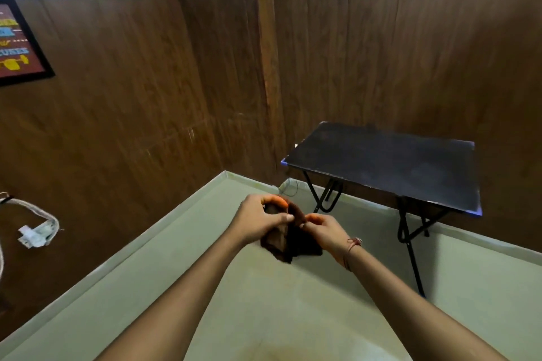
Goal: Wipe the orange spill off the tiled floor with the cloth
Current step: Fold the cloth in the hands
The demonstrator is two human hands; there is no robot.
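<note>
- Corner of a room: wood-panel walls, pale green tiled floor (181, 272), small black folding counter (387, 161) against the right wall, nothing on it.
- Framed poster (17, 41) on the left wall, some cord hanging lower down at the left edge.
- Both my arms are stretched forward, and both hands are up in the air, well above the floor.
- Cloth (293, 240) is dark brown, bunched, hanging between my hands, not touching the tiles.
- Left hand (261, 220) is closed over the cloth's top left, thumb pressed across it.
- Right hand (322, 228) pinches the cloth's right edge between thumb and fingertips.
- Looks like I'm folding or regripping the cloth, not wiping at this point.
- Orange spill (293, 281): only a faint orange-brown tint on the tiles below the cloth, plus another faint patch near the bottom edge. Blurry, can't tell how much is left.
- My read: bulk of the spill seems gone, or thin to begin with; residue remains.
- Left to do: bring the cloth down and go over the tinted patches.
</note>
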